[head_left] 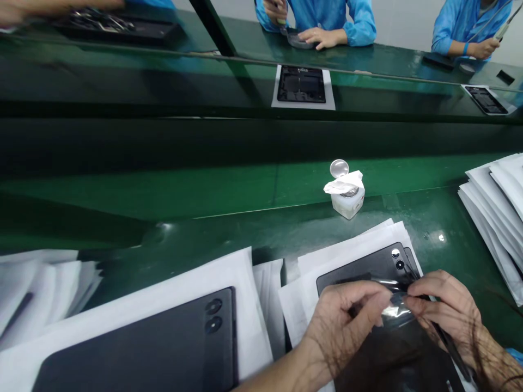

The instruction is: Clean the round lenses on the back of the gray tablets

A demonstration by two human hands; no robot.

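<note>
My left hand [341, 318] pinches one side of a small piece of clear plastic film [396, 313], which shines under the light. The other side of the film is between the fingertips of my right hand [453, 307]. A slim dark tool [453, 348] also lies in my right hand, running down beneath the palm; its exact kind is unclear. Both hands are above a black tablet [359, 267], back side up with two round camera lenses, partly hidden by my hands. White paper sleeves [296, 313] lie under this tablet.
Another tablet [143, 348] rests on white sleeves at left. A white bottle [347, 204] with raised lid and tissue stands behind. Stacks of white sleeves [496, 207] flank both sides. Beyond a green ledge, co-workers in blue sleeves [362, 24] work near a tablet [301, 84].
</note>
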